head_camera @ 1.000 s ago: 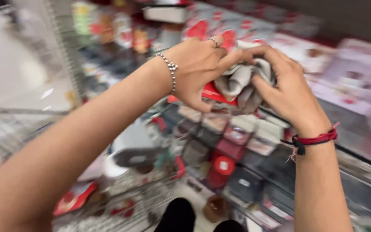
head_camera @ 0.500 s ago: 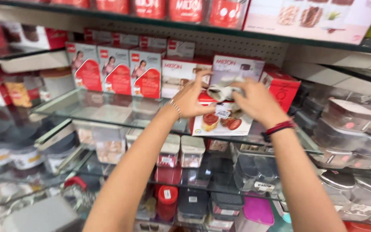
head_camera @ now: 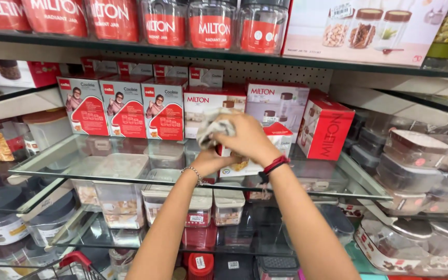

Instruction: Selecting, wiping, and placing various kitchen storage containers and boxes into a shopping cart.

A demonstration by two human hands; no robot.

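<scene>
— What have you got up there?

— A crumpled grey cloth (head_camera: 211,129), bunched in my right hand (head_camera: 250,139), pressed to the front of a white and red box (head_camera: 257,150) on the glass shelf (head_camera: 68,168). My left hand (head_camera: 211,162) cups the box from below to steady it.

— Anything crowding you?

— The red carton (head_camera: 327,129) stands just beside it, and cookie-container boxes (head_camera: 125,106) off to the left.

Right hand (head_camera: 249,137) presses grey cloth (head_camera: 211,129) on boxed jar (head_camera: 250,155); left hand (head_camera: 211,162) beneath; glass shelf (head_camera: 79,166).

Bright even shop light, glare on glass shelf (head_camera: 68,161) — sharp, lower edges soft
</scene>
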